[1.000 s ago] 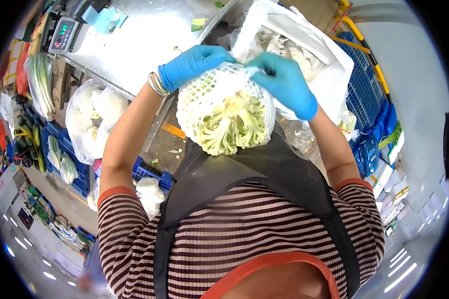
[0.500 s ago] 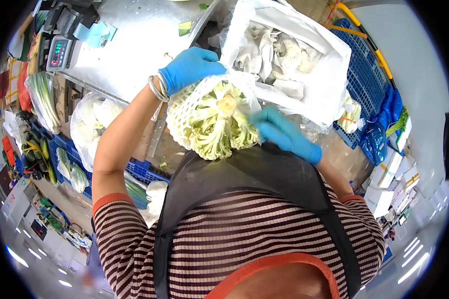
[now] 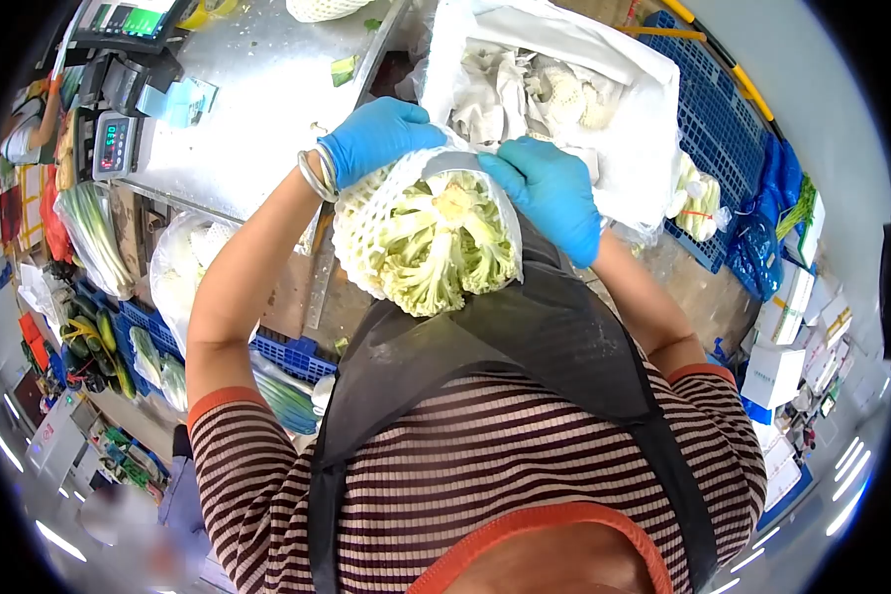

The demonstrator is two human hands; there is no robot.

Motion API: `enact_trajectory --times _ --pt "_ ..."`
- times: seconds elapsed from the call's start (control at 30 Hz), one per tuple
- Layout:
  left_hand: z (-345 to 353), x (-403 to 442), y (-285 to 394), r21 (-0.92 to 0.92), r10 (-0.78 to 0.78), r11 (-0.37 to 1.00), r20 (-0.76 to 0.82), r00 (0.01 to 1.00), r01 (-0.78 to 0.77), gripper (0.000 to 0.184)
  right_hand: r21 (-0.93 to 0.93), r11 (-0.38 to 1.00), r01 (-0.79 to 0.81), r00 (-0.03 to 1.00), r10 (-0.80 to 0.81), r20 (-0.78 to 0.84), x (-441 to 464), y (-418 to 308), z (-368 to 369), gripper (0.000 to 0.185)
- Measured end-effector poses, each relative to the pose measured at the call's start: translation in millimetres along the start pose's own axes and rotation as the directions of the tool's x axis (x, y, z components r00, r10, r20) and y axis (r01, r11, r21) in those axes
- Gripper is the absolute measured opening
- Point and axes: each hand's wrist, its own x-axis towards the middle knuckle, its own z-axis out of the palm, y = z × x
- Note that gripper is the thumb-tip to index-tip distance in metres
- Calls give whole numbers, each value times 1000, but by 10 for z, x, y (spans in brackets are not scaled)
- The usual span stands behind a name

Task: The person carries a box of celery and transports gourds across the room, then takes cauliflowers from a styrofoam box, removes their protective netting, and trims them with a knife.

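Observation:
A cauliflower (image 3: pixel 445 243) with its cut stem turned up rests against my dark apron, partly wrapped in a white foam net (image 3: pixel 361 233). My left hand (image 3: pixel 381 144), in a blue glove, is closed on the net's upper left edge. My right hand (image 3: pixel 549 193), also gloved in blue, pinches the net's upper right edge. Between the two hands the net's rim is stretched over the top of the stem. The florets face down and outward, bare at the front.
Beyond my hands stands a white-lined box (image 3: pixel 643 129) with paper and netted produce. A metal table (image 3: pixel 267 89) at the upper left holds a scale (image 3: pixel 115 144). Bagged cauliflower (image 3: pixel 183 262), leeks (image 3: pixel 94 238) and a blue pallet (image 3: pixel 703 139) lie around. A co-worker's arm (image 3: pixel 45 124) shows far left.
My right hand has come off the net, dropped to the cauliflower's right side, then returned to the net's edge. The net is pulled back from the stem. The camera view has shifted.

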Motion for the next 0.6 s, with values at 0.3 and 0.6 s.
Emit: enact_trajectory --times 0.3,0.6 --pt "87 -69 -72 104 -38 994 -49 998 43 34 -6 992 128 990 -128 63 -337 -163 -92 23" --pt "127 53 -270 160 96 982 12 995 -96 33 -42 993 113 993 -111 39 -301 -107 -40 22"
